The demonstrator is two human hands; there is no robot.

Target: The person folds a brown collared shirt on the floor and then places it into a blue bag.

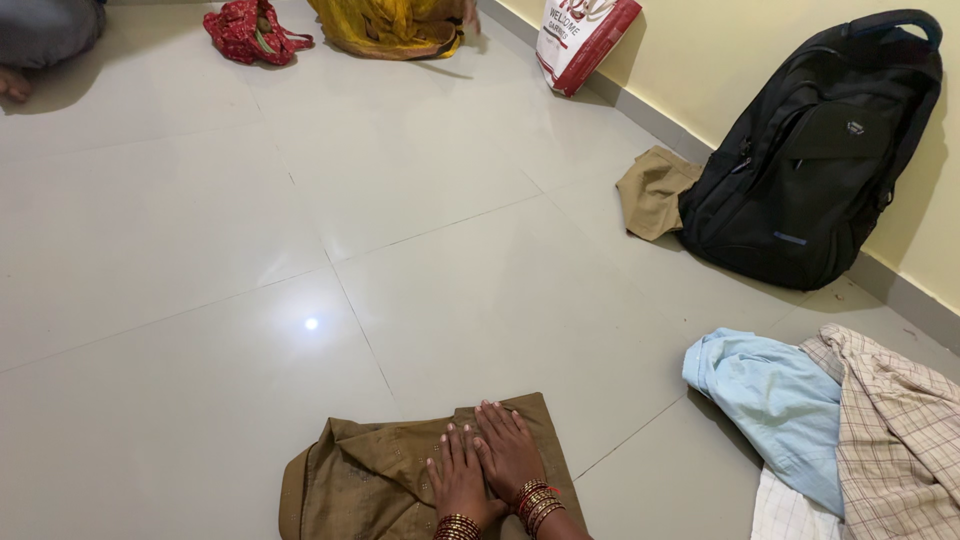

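Both hands flat on an olive-brown garment on the tiled floor.

The left hand (458, 478) and right hand (508, 450) lie side by side, touching, palms down and fingers spread, gripping nothing; they press on the olive-brown garment (360, 480), seemingly to keep its folds flat. The cloth lies directly under the palms and spreads mostly to their left on the grey tiled floor (300, 200). To the right, well apart, lie a light blue shirt (775, 400) and a checked shirt (895, 430). Farther off, a black backpack (815, 150) leans on the wall beside a tan cloth (652, 192).
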